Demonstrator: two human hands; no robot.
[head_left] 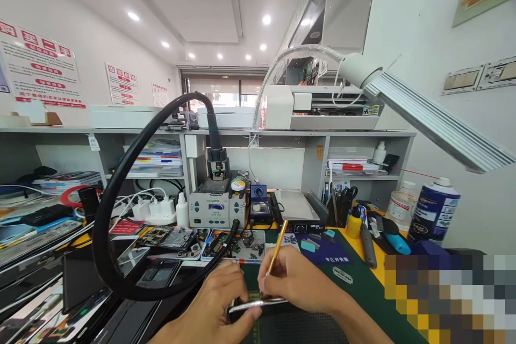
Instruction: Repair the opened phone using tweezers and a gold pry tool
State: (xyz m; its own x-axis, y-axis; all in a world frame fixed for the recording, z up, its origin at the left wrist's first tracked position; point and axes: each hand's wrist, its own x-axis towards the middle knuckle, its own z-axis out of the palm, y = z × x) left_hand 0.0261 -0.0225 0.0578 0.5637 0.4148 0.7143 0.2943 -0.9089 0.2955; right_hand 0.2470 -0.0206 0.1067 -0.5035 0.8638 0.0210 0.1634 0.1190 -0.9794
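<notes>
My left hand [228,295] grips one end of a thin, silver-edged phone [250,305] seen nearly edge-on, its thumb on the near side. Between the fingers of my right hand [292,279] is a slim gold screwdriver [277,247], held upright like a pen. Its tip points down at the phone, hidden behind the fingers and the phone's edge. Both hands are over the green work mat [363,301]. A dark textured pad [306,328] lies just below the phone.
A thick black hose [105,215] loops in from the hot air station [213,209] past my left hand. Phone parts fill a tray [261,236] and the left side. A razor blade [342,274] lies right of my right hand. Above hangs a lamp [439,118]; a spray can [434,209] stands right.
</notes>
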